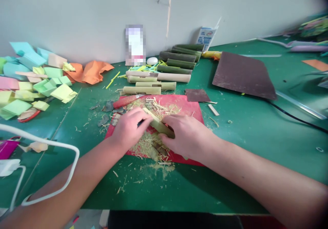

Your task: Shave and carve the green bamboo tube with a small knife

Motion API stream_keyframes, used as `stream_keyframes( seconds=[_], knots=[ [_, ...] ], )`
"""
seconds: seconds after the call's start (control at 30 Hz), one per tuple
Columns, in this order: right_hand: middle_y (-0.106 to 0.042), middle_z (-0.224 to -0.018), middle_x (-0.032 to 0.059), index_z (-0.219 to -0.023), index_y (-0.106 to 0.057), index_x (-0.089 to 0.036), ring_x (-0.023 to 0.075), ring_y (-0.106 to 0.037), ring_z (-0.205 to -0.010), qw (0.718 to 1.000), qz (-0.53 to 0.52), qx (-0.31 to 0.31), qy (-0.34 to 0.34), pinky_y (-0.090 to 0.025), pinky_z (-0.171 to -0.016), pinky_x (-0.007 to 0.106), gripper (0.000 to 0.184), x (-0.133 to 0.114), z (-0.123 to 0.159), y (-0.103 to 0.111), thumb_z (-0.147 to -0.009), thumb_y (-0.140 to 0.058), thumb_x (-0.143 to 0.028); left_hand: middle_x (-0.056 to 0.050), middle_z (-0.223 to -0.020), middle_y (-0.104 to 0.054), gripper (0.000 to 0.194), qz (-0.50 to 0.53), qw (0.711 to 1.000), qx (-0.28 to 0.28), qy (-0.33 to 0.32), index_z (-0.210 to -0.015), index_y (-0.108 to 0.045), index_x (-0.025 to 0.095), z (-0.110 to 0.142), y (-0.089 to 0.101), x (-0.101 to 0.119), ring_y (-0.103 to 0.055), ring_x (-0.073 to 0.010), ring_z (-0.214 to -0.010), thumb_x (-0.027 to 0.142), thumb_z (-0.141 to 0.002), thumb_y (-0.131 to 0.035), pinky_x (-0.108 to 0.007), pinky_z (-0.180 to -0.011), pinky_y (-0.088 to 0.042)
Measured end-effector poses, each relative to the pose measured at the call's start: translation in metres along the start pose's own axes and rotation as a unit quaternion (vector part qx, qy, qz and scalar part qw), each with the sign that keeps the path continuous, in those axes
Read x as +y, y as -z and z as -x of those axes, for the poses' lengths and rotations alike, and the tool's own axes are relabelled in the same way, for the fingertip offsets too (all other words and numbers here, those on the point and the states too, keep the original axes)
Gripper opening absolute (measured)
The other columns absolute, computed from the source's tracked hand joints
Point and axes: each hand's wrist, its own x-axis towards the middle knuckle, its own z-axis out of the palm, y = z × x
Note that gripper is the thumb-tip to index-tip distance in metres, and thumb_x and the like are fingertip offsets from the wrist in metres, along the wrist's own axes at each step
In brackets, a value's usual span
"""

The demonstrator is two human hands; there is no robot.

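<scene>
Above the red sheet (176,102) on the green worktop (217,184), a pale bamboo tube (162,126) is slantwise between the left hand (131,126) and the right hand (186,133). The right hand grasps its nearer end; the left hand, with the thumb at the farther end, is closed around a dark item (140,122). To work the bamboo well, I think, one should hold the tube firmly and make light, even strokes along the fibres. What the dark item is, I cannot tell, because the fingers cover most of it. They hide also parts of the tube, and shavings (140,147) partly cover the sheet.
</scene>
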Motion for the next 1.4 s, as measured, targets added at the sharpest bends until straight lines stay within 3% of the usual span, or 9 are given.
stream_keyframes(
  seconds=[0.37, 0.5, 0.63, 0.77, 0.9, 1.03, 1.13, 1.27, 1.4],
  knots=[
    [-0.059, -0.068, 0.0029, -0.07, -0.051, -0.02, 0.015, -0.051, -0.058, 1.0, 0.013, 0.02, -0.002, -0.029, -0.053, 0.029, 0.014, -0.003, -0.002, -0.009, -0.076, -0.052, -0.032, -0.003, -0.075, -0.06, 0.019, -0.008, 0.998, -0.054, -0.044, -0.074, -0.06, 0.016, -0.003, -0.002, 0.002, -0.056, -0.0134, -0.072, 0.022, -0.089, -0.05, -0.026, -0.067, -0.044],
    [-0.059, -0.068, 0.0033, -0.069, -0.05, -0.02, 0.0161, -0.051, -0.059, 1.0, 0.018, 0.022, -0.013, -0.029, -0.052, 0.029, 0.018, -0.004, -0.002, -0.009, -0.077, -0.051, -0.036, -0.002, -0.072, -0.058, 0.02, -0.033, 0.999, 0.0, -0.035, -0.071, -0.058, 0.016, -0.003, -0.001, 0.001, -0.054, -0.0134, -0.07, 0.02, -0.089, -0.05, -0.027, -0.067, -0.043],
    [-0.059, -0.068, 0.0031, -0.068, -0.049, -0.02, 0.0161, -0.052, -0.059, 1.0, 0.013, 0.005, -0.01, -0.031, -0.053, 0.029, 0.013, -0.006, -0.002, -0.007, -0.076, -0.05, -0.031, -0.003, -0.075, -0.058, 0.021, -0.027, 0.996, -0.062, -0.059, -0.073, -0.059, 0.016, -0.003, -0.001, 0.0, -0.054, -0.0136, -0.071, 0.022, -0.09, -0.048, -0.026, -0.065, -0.043],
    [-0.061, -0.071, 0.0042, -0.07, -0.05, -0.02, 0.0171, -0.054, -0.061, 1.0, 0.019, 0.009, -0.016, -0.031, -0.053, 0.03, 0.017, -0.007, -0.001, -0.005, -0.078, -0.05, -0.035, -0.003, -0.074, -0.058, 0.02, -0.055, 0.998, 0.003, -0.039, -0.072, -0.058, 0.016, -0.004, 0.0, -0.002, -0.053, -0.0139, -0.071, 0.02, -0.089, -0.049, -0.028, -0.069, -0.043],
    [-0.06, -0.068, 0.0031, -0.069, -0.05, -0.02, 0.0163, -0.053, -0.06, 1.0, 0.016, 0.003, -0.015, -0.03, -0.053, 0.029, 0.014, -0.007, -0.001, -0.005, -0.076, -0.051, -0.032, -0.003, -0.072, -0.056, 0.021, -0.034, 0.995, -0.067, -0.07, -0.072, -0.059, 0.015, -0.004, 0.0, -0.001, -0.053, -0.0131, -0.069, 0.021, -0.09, -0.048, -0.026, -0.065, -0.043],
    [-0.058, -0.067, 0.0026, -0.069, -0.049, -0.02, 0.0155, -0.051, -0.059, 1.0, 0.011, 0.008, -0.026, -0.028, -0.052, 0.029, 0.017, -0.006, -0.002, -0.006, -0.076, -0.052, -0.036, -0.002, -0.071, -0.056, 0.021, -0.051, 0.997, -0.003, -0.051, -0.071, -0.057, 0.015, -0.003, -0.001, 0.001, -0.052, -0.0135, -0.07, 0.02, -0.089, -0.049, -0.027, -0.067, -0.043],
    [-0.058, -0.067, 0.0015, -0.068, -0.048, -0.021, 0.0145, -0.05, -0.059, 1.0, 0.002, -0.002, -0.029, -0.028, -0.052, 0.028, 0.015, -0.006, -0.003, -0.007, -0.074, -0.052, -0.033, -0.002, -0.072, -0.056, 0.022, -0.024, 0.995, -0.064, -0.076, -0.073, -0.059, 0.015, -0.003, -0.001, -0.001, -0.052, -0.0126, -0.068, 0.022, -0.09, -0.049, -0.025, -0.063, -0.042],
    [-0.059, -0.072, 0.0022, -0.071, -0.05, -0.021, 0.0156, -0.052, -0.063, 0.999, 0.005, -0.001, -0.036, -0.031, -0.054, 0.028, 0.02, -0.006, -0.001, -0.004, -0.076, -0.052, -0.039, -0.002, -0.072, -0.057, 0.02, -0.037, 0.998, 0.01, -0.044, -0.072, -0.059, 0.015, -0.008, 0.003, -0.017, -0.054, -0.0134, -0.071, 0.021, -0.089, -0.051, -0.028, -0.07, -0.045],
    [-0.062, -0.081, 0.0035, -0.085, -0.055, -0.021, 0.0181, -0.056, -0.07, 0.998, 0.01, -0.024, -0.051, -0.034, -0.056, 0.028, 0.024, -0.007, 0.011, 0.007, -0.074, -0.055, -0.043, -0.004, -0.076, -0.06, 0.017, -0.042, 0.999, 0.023, -0.027, -0.074, -0.061, 0.015, -0.01, 0.004, -0.028, -0.056, -0.0144, -0.073, 0.021, -0.088, -0.052, -0.029, -0.071, -0.047]
  ],
)
